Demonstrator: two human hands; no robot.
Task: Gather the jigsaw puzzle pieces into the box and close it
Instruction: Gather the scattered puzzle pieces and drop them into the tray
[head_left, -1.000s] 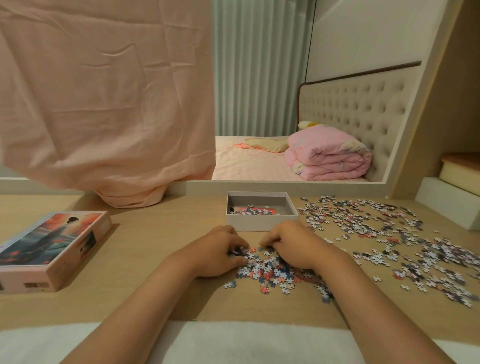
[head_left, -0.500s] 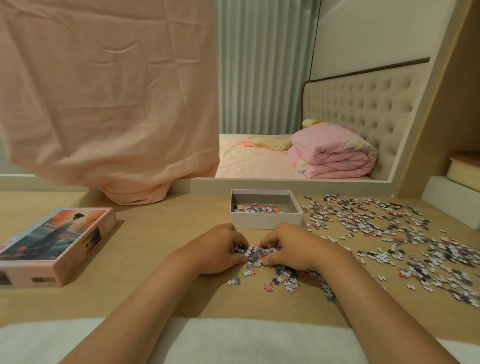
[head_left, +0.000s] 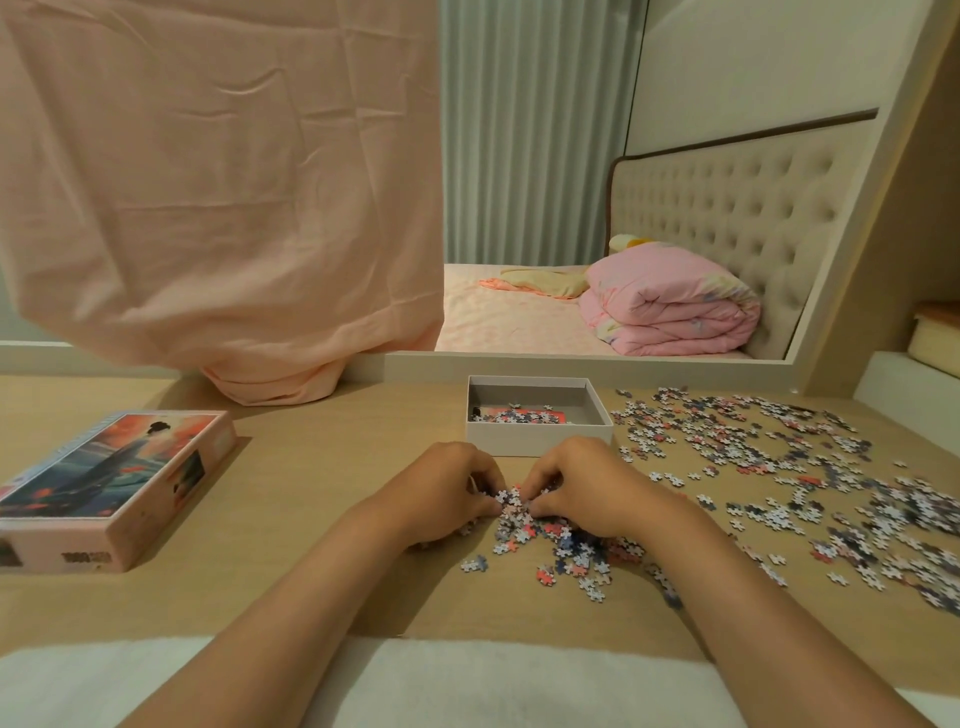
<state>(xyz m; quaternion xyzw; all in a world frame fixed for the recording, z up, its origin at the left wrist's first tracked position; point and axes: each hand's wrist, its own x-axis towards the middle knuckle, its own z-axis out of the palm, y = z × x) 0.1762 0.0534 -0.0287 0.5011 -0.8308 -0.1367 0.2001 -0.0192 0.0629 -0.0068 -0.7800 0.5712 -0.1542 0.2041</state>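
The fingers (head_left: 485, 480) of the left hand (head_left: 441, 493) and those of the right hand (head_left: 576, 486) curl inward toward each other, tips almost meeting over a small heap of puzzle pieces (head_left: 514, 512) pinched and cupped between them. Both hands are partly closed around this clump, resting on the bench (head_left: 311, 499); how many pieces sit under the palms cannot be told. More loose pieces (head_left: 571, 558) trail out below and to the right of the right wrist.

To scoop well, the person would likely slide the little fingers flat along the bench so the two hands form a closed bowl, press the heap together, and lift without tilting, since small flat pieces slip easily through gaps.

The open box (head_left: 537, 441) stands just beyond the hands, touching or nearly touching their knuckles, with some pieces already on its floor, so the carry is short: up over the near wall, then release low inside.

A wide scatter of pieces (head_left: 779, 467) covers the bench to the right, so much gathering remains. The lid (head_left: 114, 478) lies well apart on the left, printed side up.
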